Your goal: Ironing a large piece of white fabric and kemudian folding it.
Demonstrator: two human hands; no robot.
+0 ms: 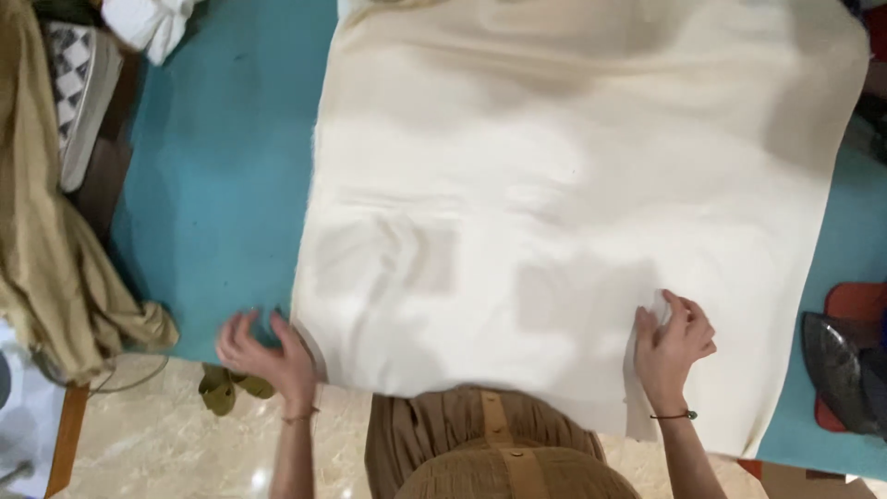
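A large cream cloth [554,203] lies spread flat over a teal-covered table [222,185]. My left hand [263,356] rests at the cloth's near left corner on the table edge, fingers spread, holding nothing. My right hand [670,346] lies on the cloth near its front right edge. Its fingers are curled around a small whitish object [660,307] that is mostly hidden. Faint square patches show through the cloth in front of me.
An olive-tan garment [46,231] hangs at the left beside patterned fabric [78,74]. White cloth [148,23] sits at the top left. A dark iron [841,370] rests on a red pad [855,300] at the right. Green sandals [226,388] lie on the tiled floor.
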